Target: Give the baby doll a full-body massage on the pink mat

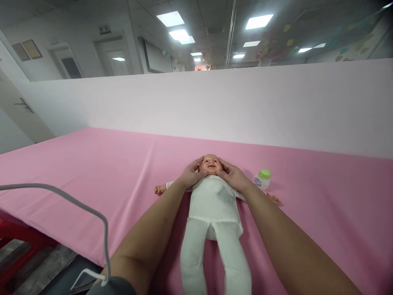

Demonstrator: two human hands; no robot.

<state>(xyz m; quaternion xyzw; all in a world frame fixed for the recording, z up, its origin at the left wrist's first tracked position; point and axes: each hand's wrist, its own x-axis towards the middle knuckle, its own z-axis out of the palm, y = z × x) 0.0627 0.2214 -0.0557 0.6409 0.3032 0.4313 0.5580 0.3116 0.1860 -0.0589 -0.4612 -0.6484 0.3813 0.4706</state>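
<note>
A baby doll (213, 205) in a white suit lies on its back on the pink sheet (92, 176), head pointing away from me. My left hand (192, 174) cups the left side of the doll's head, fingers spread along the cheek. My right hand (233, 175) cups the other side, thumb near the chin. Both hands touch the head without lifting it. The doll's arms stick out sideways beneath my forearms.
A small white bottle with a green cap (262, 179) lies on the sheet just right of my right hand. A white partition (215, 106) rises behind the table. A grey cable (92, 213) loops at the lower left, above a red frame (21, 237).
</note>
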